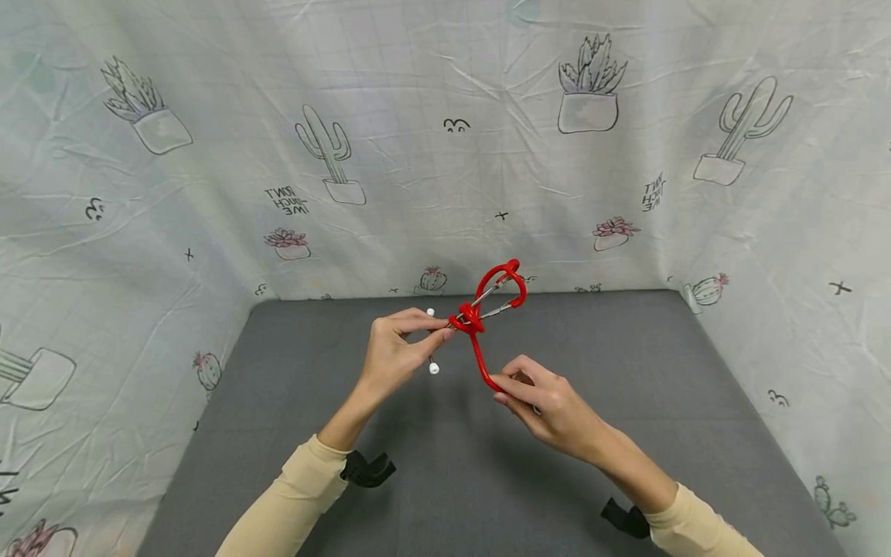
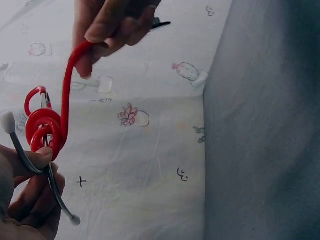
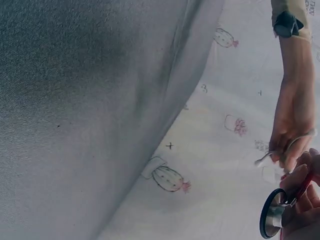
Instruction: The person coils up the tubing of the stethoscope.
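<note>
Held up over the grey surface is a stethoscope with red tubing (image 1: 479, 356), wound round its metal ear tubes (image 1: 496, 311) in a knot-like bundle, with a loop at the far end. My left hand (image 1: 400, 348) pinches the ear tubes just below that bundle. White eartips (image 1: 435, 368) stick out on both sides of its fingers. Lower and to the right, my right hand (image 1: 553, 402) pinches the free stretch of tubing between thumb and fingers. The round chestpiece (image 3: 273, 215) shows beside the right hand's fingers in the right wrist view; in the head view the hand mostly hides it.
A grey cloth-covered surface (image 1: 431, 495) lies beneath both hands. Pale curtains (image 1: 418, 155) printed with cacti and potted plants hang behind it and along both sides. A black strap (image 1: 369, 469) is on the left wrist and another (image 1: 625, 518) on the right.
</note>
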A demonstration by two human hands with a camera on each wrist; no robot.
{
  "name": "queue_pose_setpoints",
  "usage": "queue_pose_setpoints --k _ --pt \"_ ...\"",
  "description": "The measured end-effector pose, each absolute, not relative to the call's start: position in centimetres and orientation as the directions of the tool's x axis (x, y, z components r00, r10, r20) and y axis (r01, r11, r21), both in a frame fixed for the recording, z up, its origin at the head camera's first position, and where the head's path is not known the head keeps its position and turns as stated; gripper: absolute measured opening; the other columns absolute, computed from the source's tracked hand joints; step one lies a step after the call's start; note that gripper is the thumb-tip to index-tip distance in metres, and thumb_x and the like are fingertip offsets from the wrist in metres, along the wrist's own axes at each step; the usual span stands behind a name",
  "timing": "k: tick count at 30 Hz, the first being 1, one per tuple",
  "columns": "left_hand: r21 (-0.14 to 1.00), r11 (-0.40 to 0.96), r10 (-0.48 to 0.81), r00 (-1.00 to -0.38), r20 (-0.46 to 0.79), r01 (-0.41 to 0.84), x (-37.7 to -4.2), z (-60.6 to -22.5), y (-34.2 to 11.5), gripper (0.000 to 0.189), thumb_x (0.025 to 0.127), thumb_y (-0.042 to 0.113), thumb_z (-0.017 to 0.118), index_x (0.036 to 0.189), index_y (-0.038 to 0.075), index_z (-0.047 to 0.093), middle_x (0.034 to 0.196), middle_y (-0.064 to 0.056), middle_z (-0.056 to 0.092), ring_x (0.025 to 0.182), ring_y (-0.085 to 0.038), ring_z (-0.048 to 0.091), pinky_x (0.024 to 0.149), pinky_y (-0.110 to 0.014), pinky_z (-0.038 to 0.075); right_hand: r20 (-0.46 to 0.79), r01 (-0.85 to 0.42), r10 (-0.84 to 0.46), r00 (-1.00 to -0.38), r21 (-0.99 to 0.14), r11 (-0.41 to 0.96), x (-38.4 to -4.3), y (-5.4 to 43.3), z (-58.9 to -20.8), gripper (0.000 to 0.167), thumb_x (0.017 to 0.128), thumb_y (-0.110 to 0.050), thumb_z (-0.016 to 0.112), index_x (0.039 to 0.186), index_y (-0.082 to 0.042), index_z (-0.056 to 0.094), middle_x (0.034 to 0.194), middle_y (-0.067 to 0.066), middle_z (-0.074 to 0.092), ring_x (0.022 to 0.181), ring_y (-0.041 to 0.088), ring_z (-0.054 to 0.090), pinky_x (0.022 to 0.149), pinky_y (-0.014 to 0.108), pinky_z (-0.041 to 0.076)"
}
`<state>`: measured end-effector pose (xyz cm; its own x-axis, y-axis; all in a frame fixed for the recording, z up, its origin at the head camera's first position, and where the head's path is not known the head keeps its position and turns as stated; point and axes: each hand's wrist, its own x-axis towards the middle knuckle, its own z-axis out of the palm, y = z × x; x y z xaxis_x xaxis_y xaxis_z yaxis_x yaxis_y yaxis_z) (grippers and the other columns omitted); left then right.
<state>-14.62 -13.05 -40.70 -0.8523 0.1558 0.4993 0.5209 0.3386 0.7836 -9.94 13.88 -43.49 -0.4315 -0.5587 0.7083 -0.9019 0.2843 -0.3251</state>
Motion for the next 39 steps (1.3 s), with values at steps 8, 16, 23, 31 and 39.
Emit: queue_pose_setpoints --k 8,16,23,31,39 --pt "0.798 0.331 0.174 -0.864 0.473 0.504 -14.7 -40.9 -13.2 0.010 0.087 0.008 0.091 0.097 0.009 0.089 0.089 -0.006 0.083 0.082 -0.012 0.071 0.076 -0.032 0.059 0.640 -0.889 -0.624 -0.449 -0.250 0.384 -9.2 14.5 -42.3 0.032 0.113 -0.028 0.056 0.123 -0.007 0.078 0.109 0.002 0.063 0.070 0.003 0.056 0.063 0.007 0.046" --pt "0.780 0.365 0.228 -0.860 0.456 0.509 -14.0 -40.8 -13.1 0.010 0.088 0.007 0.090 0.098 0.009 0.089 0.089 -0.003 0.082 0.082 -0.012 0.071 0.069 -0.030 0.058 0.536 -0.882 -0.721 -0.439 -0.104 0.460 -8.7 15.7 -39.9 0.028 0.105 -0.004 0.066 0.132 -0.009 0.072 0.112 0.001 0.062 0.058 -0.001 0.041 0.054 0.005 0.034" --pt "0.783 0.362 0.288 -0.859 0.423 0.506 -13.5 -41.2 -12.9 0.009 0.089 0.005 0.089 0.097 0.007 0.089 0.088 -0.006 0.081 0.076 -0.011 0.067 0.062 -0.024 0.050 0.529 -0.879 -0.774 -0.349 0.101 0.466 -8.8 16.3 -37.2 0.033 0.112 -0.006 0.044 0.125 -0.008 0.074 0.107 0.002 0.066 0.061 0.005 0.049 0.054 0.015 0.043" --pt "0.745 0.365 0.382 -0.820 0.427 0.558 -13.0 -41.2 -12.5 0.011 0.088 0.002 0.089 0.098 0.004 0.088 0.087 -0.005 0.080 0.069 -0.008 0.066 0.056 -0.023 0.050 0.533 -0.883 -0.804 -0.265 0.200 0.424 -9.4 16.7 -35.1 0.048 0.076 0.005 0.091 0.120 -0.007 0.076 0.105 0.002 0.072 0.068 0.010 0.064 0.058 0.023 0.053" --pt "0.671 0.385 0.480 -0.758 0.441 0.634 -12.4 -41.0 -12.3 0.011 0.086 0.002 0.090 0.097 0.003 0.088 0.086 -0.004 0.079 0.065 -0.002 0.057 0.052 -0.018 0.040 0.525 -0.883 -0.816 -0.241 0.230 0.409 -9.8 17.1 -34.0 0.043 0.077 0.005 0.088 0.117 -0.007 0.077 0.104 0.001 0.075 0.070 0.010 0.068 0.059 0.024 0.056"
